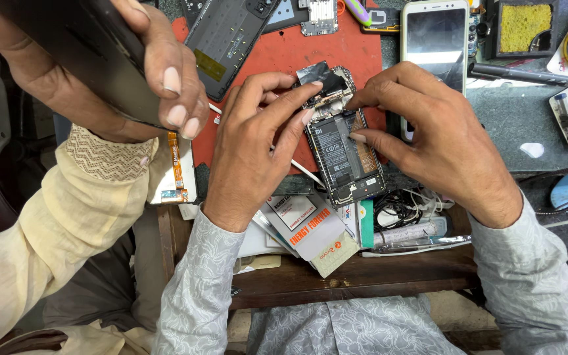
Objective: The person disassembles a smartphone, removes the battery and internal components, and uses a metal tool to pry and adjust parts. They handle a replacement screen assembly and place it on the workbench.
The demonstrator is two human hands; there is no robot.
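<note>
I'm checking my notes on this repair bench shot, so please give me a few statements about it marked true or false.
1. Both hands, the left hand and the right hand, touch the opened phone. True.
2. The opened phone lies on a blue mat. False: it lies on a red mat.
3. Another person's hand grips a dark flat device at the upper left. True.
4. The phone with the intact screen is held in the right hand. False: it lies on the bench beyond that hand.
5. A yellow sponge sits in a dark tray at the top right. True.
</note>
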